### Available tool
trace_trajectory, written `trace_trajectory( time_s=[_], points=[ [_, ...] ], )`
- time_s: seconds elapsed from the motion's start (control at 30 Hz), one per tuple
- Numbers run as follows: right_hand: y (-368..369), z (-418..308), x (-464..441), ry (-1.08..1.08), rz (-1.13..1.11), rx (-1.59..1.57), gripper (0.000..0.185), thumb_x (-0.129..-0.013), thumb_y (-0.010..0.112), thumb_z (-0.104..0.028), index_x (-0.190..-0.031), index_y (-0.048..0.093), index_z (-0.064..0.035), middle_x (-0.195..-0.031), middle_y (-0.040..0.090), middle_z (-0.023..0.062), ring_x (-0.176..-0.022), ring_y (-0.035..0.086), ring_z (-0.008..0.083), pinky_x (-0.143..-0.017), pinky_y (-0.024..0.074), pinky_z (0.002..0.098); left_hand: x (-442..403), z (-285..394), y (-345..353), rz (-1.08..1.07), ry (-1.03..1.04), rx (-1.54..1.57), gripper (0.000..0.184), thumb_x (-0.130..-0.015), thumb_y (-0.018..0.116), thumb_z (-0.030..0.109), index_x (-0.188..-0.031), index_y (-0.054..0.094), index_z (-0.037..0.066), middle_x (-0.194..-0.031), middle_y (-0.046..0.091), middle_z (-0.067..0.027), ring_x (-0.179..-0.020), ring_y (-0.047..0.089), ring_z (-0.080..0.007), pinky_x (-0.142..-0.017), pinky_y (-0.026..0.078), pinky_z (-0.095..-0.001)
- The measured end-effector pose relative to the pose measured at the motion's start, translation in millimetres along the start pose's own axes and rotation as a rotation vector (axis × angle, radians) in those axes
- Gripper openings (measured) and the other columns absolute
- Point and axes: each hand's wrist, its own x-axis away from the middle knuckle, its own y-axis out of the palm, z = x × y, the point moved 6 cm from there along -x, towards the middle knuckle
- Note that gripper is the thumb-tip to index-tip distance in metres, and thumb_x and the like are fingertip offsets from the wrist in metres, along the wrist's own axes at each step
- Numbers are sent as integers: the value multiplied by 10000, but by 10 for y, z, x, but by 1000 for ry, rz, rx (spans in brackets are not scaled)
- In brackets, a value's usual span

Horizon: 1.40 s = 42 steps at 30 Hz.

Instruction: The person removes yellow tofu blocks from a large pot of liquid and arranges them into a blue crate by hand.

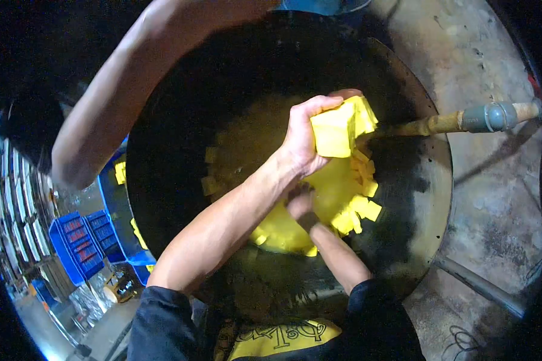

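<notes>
My left hand (301, 129) is raised above a large dark round pan, closed around chunky yellow blocks (334, 131). Lower down, my right hand (299, 201) reaches into the pan beside yellow liquid (328, 189); it is dim and its fingers are not clear. More yellow pieces (364, 207) lie along the right and lower edge of the liquid. The pan's metal rim (444, 198) curves around both hands.
Another person's bare arm (108, 90) bends across the upper left. A pipe with a blue-grey fitting (491, 117) crosses the right rim. Blue crates (78, 246) stand at left, and yellow pieces (120, 172) show in a blue container (111, 195). A grey pipe (482, 286) lies lower right.
</notes>
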Motion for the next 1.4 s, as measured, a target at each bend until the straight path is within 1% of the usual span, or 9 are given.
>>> trace_trajectory(
  time_s=[0.13,0.2,0.47,0.57,0.67,0.87,1.07,1.23,1.4],
  points=[
    [163,-406,-129,78,1,-100,136,-810,549,-167,-872,530,-47,-833,587,134,-762,558,274,-701,457,425,304,123,308,15,72,160,433,-775,494,261,-1119,553,5,-985,621,-135,-853,626,-256,-781,518,-356],
    [299,-533,-180,67,-16,-172,173,-808,563,-180,-917,529,-50,-859,595,131,-793,568,265,-727,464,417,508,232,497,-165,127,283,491,-807,447,271,-1195,504,-25,-1120,596,-162,-1010,596,-273,-912,476,-380],
    [-360,-876,-572,-82,-277,-857,356,-803,619,-231,-1101,522,-61,-964,624,118,-917,607,229,-830,493,387,1895,946,574,193,507,111,568,-746,487,352,-1187,516,-5,-1173,553,-147,-1055,560,-275,-945,437,-391],
    [-701,-1011,-572,126,-632,-988,364,-744,694,-243,-1029,579,-46,-929,639,130,-829,622,188,-706,504,321,2410,1160,369,289,661,116,585,-758,509,365,-1243,504,37,-1215,544,-141,-1076,553,-290,-965,417,-431],
    [300,-787,-605,114,-549,-815,337,-714,725,-206,-991,620,-45,-841,669,55,-729,601,134,-670,491,276,2793,1333,221,382,823,188,576,-754,537,369,-1250,514,79,-1263,533,-127,-1166,504,-320,-1007,354,-544],
    [1185,-980,-281,-2,-331,-718,367,-657,644,-169,-882,609,119,-867,646,267,-825,641,332,-727,507,382,3331,1429,-84,308,971,197,555,-748,549,378,-1215,517,79,-1253,520,-145,-1179,472,-344,-1008,340,-573],
    [-797,-1791,-135,140,-812,-956,467,-791,732,-228,-1152,582,28,-1081,651,96,-992,605,173,-887,460,301,3699,1448,-528,293,985,275,612,-747,562,381,-1268,467,74,-1267,503,-182,-1154,483,-379,-1002,369,-556],
    [-2590,-2949,-158,-97,-666,-861,534,-794,708,-163,-1272,528,-8,-1051,654,54,-865,610,100,-732,509,255,3735,1435,-1136,386,848,312,608,-741,566,428,-1242,515,88,-1198,572,-150,-1074,555,-334,-940,435,-499],
    [-2901,-4216,-52,-197,-344,-735,351,-714,787,-165,-973,631,13,-930,653,66,-838,608,100,-710,498,263,3691,1462,-1577,479,736,262,488,-767,545,374,-1120,571,37,-1031,648,-108,-946,615,-249,-806,505,-411]
  ],
)
